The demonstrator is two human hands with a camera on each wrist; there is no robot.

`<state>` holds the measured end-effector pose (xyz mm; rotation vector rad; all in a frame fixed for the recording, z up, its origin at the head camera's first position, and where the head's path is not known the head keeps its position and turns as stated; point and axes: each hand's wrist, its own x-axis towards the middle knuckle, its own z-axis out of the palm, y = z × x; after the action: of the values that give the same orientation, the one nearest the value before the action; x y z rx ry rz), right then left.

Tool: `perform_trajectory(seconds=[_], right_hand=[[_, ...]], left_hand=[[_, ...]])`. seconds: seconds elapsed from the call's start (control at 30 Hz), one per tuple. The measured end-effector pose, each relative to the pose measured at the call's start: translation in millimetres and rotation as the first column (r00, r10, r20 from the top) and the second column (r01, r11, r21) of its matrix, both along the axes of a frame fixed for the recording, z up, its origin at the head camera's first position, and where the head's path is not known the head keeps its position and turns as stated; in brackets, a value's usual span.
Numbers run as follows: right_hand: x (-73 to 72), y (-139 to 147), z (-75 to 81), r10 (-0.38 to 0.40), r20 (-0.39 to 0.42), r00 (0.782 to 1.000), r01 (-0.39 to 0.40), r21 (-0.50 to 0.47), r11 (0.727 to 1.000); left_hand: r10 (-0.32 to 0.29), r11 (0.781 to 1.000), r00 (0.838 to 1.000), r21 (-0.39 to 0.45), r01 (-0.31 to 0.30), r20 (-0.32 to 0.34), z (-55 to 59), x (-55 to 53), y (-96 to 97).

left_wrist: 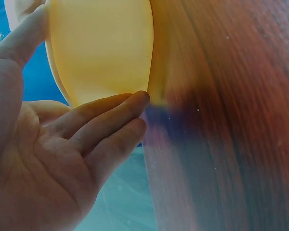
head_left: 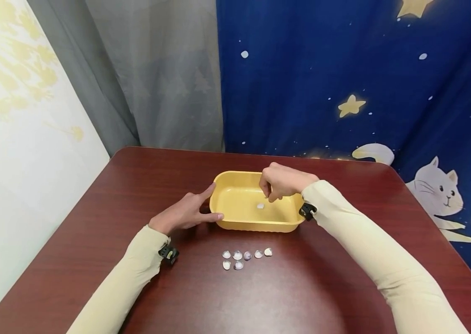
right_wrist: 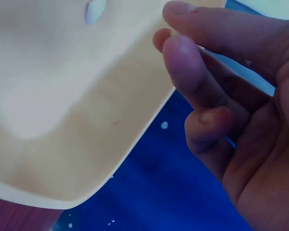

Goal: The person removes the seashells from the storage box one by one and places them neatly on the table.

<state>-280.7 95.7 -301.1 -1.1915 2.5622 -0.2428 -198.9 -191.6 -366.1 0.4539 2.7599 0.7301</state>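
A yellow plastic basin [head_left: 235,222] stands on the table. My left hand [head_left: 187,211] rests against its left end, thumb and fingers spread and fairly straight along the rim. Over the basin's right half, my right hand [head_left: 283,181] pinches a tiny pale piece [right_wrist: 174,32], apparently a seashell, between thumb and fingertips; most of it is hidden. One white seashell [head_left: 260,206] lies on the basin floor just below those fingertips, and it also shows at the top of the right wrist view [right_wrist: 95,11].
Several small seashells [head_left: 247,255] lie in two rows on the dark red wooden table [head_left: 168,287], in front of the basin. Behind the table hang a grey curtain [head_left: 168,83] and a blue starry curtain [head_left: 294,93]. A white wall [head_left: 18,153] borders the left side.
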Motion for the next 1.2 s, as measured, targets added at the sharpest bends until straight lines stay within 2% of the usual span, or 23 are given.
perform_trajectory(seconds=[0.13,0.4,0.7,1.0,1.2], right_hand=[[9.0,4.0,0.9,0.021,-0.065,0.998,-0.023,-0.037,0.999],[29.3,10.8,-1.7,0.045,-0.142,0.989,-0.062,-0.116,0.991],[51.9,15.6,-10.7,0.136,-0.242,0.961,-0.187,-0.203,0.961],[66.9,15.9,-17.4,0.176,-0.285,0.942,-0.253,-0.261,0.932],[82.8,12.9,-23.1,0.169,-0.262,0.95,-0.238,-0.263,0.935]], left_hand=[[0.003,1.0,1.0,0.009,-0.003,0.0,-0.4,0.1,0.2],[0.01,1.0,1.0,-0.012,-0.01,0.007,-2.7,0.4,0.6],[0.005,1.0,1.0,-0.011,-0.005,0.0,-2.7,0.0,1.2],[0.008,1.0,1.0,-0.01,-0.008,-0.003,-2.1,0.7,1.7],[0.002,1.0,1.0,-0.014,-0.002,-0.008,-2.1,0.2,2.3]])
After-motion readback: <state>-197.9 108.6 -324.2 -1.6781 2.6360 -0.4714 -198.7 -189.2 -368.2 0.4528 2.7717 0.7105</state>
